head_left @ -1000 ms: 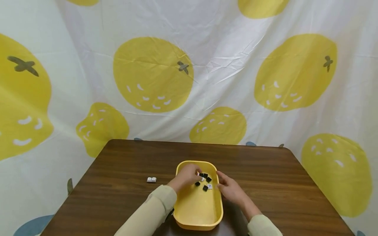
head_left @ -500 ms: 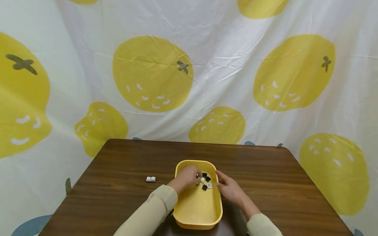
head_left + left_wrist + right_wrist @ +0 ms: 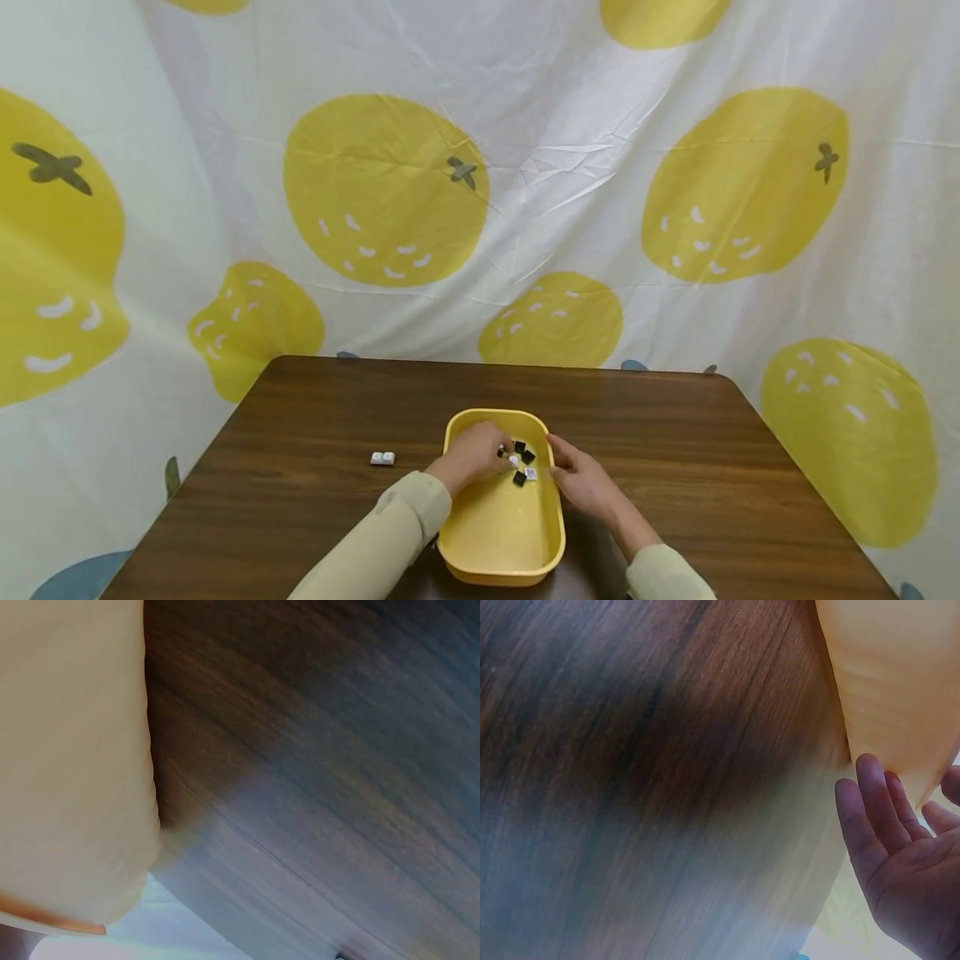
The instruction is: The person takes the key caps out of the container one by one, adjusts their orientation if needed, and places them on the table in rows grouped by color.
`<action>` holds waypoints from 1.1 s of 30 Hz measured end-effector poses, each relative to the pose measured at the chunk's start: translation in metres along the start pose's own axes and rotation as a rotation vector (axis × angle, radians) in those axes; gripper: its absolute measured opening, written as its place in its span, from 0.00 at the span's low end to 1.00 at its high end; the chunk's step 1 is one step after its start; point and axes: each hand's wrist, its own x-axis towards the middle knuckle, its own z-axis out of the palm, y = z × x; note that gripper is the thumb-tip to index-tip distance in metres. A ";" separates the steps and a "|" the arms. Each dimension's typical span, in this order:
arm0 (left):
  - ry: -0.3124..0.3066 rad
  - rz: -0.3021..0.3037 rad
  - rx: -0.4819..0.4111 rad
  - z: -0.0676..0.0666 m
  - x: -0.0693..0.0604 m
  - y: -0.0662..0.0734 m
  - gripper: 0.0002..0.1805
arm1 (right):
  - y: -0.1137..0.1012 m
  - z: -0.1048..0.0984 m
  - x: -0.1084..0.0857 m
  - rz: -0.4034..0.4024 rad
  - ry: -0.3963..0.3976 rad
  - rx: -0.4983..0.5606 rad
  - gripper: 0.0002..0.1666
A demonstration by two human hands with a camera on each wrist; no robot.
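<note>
A yellow tray (image 3: 501,533) stands on the table, holding small black square pieces (image 3: 520,479) and white ones (image 3: 531,474) near its far end. My left hand (image 3: 474,452) reaches inside over the left of these pieces, fingers bent downward. A dark piece shows at its fingertips and a white one lies beside them; whether either is pinched is unclear. Against the tray's right side rests my right hand (image 3: 588,486), its fingers extended and loosely bent. The right wrist view shows this hand (image 3: 911,874) beside the tray's outer wall (image 3: 900,682).
Two white square pieces (image 3: 382,458) sit side by side on the brown wooden table (image 3: 315,517), left of the tray. Behind the table hangs a white cloth (image 3: 540,200) with yellow fruit prints. The left wrist view shows the tray's wall (image 3: 71,750) and bare tabletop.
Over the last second my left hand has shifted slightly within the tray, covering some black pieces that were visible earlier. My right hand stays at the tray's side.
</note>
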 end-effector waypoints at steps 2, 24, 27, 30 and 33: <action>-0.003 0.001 0.011 -0.001 -0.002 0.002 0.10 | 0.000 0.000 0.000 0.003 -0.002 0.007 0.32; 0.010 0.100 -0.187 -0.008 -0.002 -0.002 0.03 | 0.000 -0.001 0.000 -0.020 0.004 -0.030 0.32; 0.019 0.106 -0.220 -0.015 -0.004 -0.004 0.04 | -0.001 -0.001 0.000 -0.011 0.006 -0.041 0.32; 0.043 0.102 -0.224 -0.023 -0.007 -0.007 0.06 | -0.002 -0.001 0.000 0.004 0.002 -0.060 0.32; 0.065 0.077 -0.239 -0.031 -0.012 -0.010 0.09 | -0.003 -0.001 -0.001 0.013 -0.003 -0.071 0.32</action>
